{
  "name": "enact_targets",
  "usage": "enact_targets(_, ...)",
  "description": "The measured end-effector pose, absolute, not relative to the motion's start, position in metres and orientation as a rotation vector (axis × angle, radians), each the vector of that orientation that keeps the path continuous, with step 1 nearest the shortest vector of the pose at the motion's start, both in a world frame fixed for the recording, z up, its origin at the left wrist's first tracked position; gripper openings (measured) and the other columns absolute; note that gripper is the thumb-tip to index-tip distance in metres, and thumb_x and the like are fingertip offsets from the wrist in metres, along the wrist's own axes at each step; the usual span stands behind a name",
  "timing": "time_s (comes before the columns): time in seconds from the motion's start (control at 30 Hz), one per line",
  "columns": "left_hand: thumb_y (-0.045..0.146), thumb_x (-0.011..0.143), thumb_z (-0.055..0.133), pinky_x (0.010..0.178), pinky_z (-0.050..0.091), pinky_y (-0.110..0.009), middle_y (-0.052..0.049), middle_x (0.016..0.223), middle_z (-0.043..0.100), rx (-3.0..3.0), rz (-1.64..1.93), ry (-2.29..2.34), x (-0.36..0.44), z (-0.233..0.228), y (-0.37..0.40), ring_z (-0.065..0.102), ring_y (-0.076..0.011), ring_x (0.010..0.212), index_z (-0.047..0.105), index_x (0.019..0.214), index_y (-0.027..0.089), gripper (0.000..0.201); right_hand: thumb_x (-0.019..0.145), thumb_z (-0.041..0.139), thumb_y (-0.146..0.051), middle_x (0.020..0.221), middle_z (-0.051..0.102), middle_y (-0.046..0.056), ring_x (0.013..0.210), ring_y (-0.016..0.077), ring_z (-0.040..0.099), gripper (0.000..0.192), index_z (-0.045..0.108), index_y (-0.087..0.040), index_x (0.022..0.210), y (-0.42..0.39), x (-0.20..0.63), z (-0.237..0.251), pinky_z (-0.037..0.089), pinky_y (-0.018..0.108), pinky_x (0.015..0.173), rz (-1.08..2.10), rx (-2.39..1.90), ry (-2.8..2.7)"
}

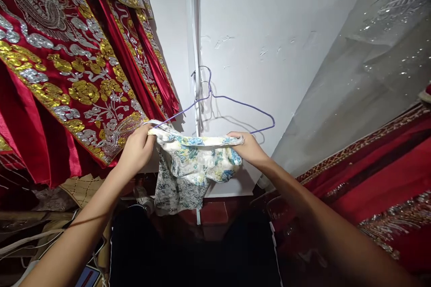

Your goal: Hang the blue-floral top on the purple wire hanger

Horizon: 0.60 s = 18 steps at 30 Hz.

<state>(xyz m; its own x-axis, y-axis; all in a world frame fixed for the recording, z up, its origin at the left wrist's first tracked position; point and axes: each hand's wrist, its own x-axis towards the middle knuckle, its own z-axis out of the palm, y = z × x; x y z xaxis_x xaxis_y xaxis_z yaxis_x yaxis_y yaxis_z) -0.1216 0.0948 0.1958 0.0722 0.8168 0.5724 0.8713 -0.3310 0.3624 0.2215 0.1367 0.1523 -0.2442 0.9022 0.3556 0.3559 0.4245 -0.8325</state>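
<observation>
A white garment with a blue and yellow floral print (198, 163) is stretched by its top edge between my two hands. My left hand (138, 145) is closed on the garment's left end, close to the lower left corner of a purple wire hanger (240, 102). At the other end, my right hand (247, 145) grips the same edge near the hanger's right side. The hanger's hook is at a pale vertical pole (193, 22) in front of the wall. A greyer patterned part of the cloth (178, 195) hangs lower. Whether the fingers also hold the hanger wire, I cannot tell.
Red costumes with gold and silver embroidery (84, 67) hang on the left. To the right are clear plastic sheeting (363, 76) and red beaded fabric (387, 188). A phone (88, 276) lies at the lower left. Behind the pole is a white wall (269, 22).
</observation>
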Motion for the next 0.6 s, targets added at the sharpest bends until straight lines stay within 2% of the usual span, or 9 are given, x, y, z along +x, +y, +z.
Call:
enact_targets(0.17,0.023,0.095,0.042,0.102,0.046,-0.036,-0.006,0.126,0.069,-2.189,-1.326,-1.553,-0.119,0.214,0.107,0.063,-0.0253,0.118,0.064,0.115,0.022,0.03,0.074,0.059,-0.02,0.078,0.071,0.003,0.077,0.0202,0.064,0.013,0.07,-0.016,0.077,0.129,0.205,0.149,0.043,0.025,0.063,0.827,-1.056,-1.808)
enact_targets(0.27,0.024,0.094,0.047,0.1,0.047,-0.036,-0.009,0.142,0.058,-2.153,-1.366,-1.447,-0.12,0.223,0.124,0.053,-0.0275,0.132,0.067,0.107,0.02,0.024,0.074,0.06,-0.02,0.079,0.071,0.002,0.078,0.0205,0.064,0.012,0.071,-0.017,0.078,0.123,0.199,0.148,0.043,0.025,0.064,0.796,-1.083,-1.836)
enact_targets(0.33,0.028,0.093,0.05,0.093,0.049,-0.035,-0.011,0.138,0.06,-2.149,-1.349,-1.479,-0.115,0.224,0.135,0.056,-0.0283,0.126,0.067,0.104,0.018,0.023,0.073,0.063,-0.02,0.08,0.071,0.002,0.08,0.0211,0.065,0.011,0.071,-0.017,0.08,0.118,0.197,0.148,0.043,0.025,0.065,0.805,-1.065,-1.848)
enact_targets(0.4,0.03,0.095,0.048,0.085,0.05,-0.033,-0.01,0.116,0.071,-2.208,-1.323,-1.557,-0.106,0.222,0.143,0.065,-0.0252,0.105,0.067,0.106,0.018,0.025,0.072,0.066,-0.02,0.082,0.071,0.001,0.082,0.0216,0.065,0.013,0.071,-0.017,0.084,0.113,0.195,0.147,0.045,0.026,0.067,0.845,-1.026,-1.847)
enact_targets(0.47,0.032,0.098,0.044,0.078,0.049,-0.03,-0.006,0.095,0.073,-2.299,-1.332,-1.59,-0.093,0.219,0.148,0.067,-0.0213,0.086,0.065,0.113,0.018,0.03,0.072,0.066,-0.019,0.085,0.071,0.001,0.085,0.0222,0.065,0.018,0.072,-0.017,0.089,0.11,0.194,0.148,0.045,0.027,0.07,0.875,-0.989,-1.844)
enact_targets(0.53,0.031,0.099,0.042,0.078,0.049,-0.03,-0.005,0.095,0.073,-2.4,-1.35,-1.527,-0.082,0.217,0.15,0.067,-0.0203,0.085,0.063,0.12,0.019,0.032,0.073,0.065,-0.018,0.09,0.071,0.002,0.09,0.0232,0.065,0.025,0.073,-0.018,0.096,0.107,0.192,0.149,0.047,0.028,0.074,0.887,-0.954,-1.849)
enact_targets(0.6,0.025,0.097,0.044,0.087,0.049,-0.032,-0.007,0.11,0.073,-2.495,-1.314,-1.415,-0.077,0.217,0.151,0.067,-0.0216,0.097,0.061,0.125,0.019,0.034,0.072,0.064,-0.017,0.096,0.071,0.003,0.094,0.0239,0.066,0.037,0.072,-0.019,0.108,0.104,0.193,0.152,0.048,0.029,0.078,0.889,-0.946,-1.86)
